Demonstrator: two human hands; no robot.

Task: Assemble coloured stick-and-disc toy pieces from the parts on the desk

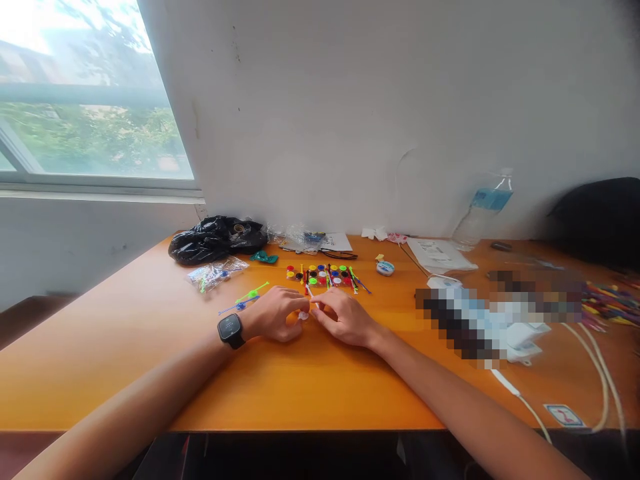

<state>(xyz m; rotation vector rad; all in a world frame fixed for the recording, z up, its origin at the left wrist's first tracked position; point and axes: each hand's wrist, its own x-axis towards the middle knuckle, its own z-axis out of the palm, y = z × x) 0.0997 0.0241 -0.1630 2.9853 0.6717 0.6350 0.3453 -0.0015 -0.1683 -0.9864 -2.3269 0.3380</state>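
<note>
Together, left hand (274,313) and right hand (345,319) pinch a clear piece (303,315); coloured caps (320,274) beyond.

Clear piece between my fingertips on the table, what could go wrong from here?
The clear piece is tiny and pinched only at the fingertips of the left hand and right hand; it could slip and may be hard to spot on the table. The loose coloured caps and sticks lie just beyond the knuckles, so a forward nudge might scatter them.
</note>
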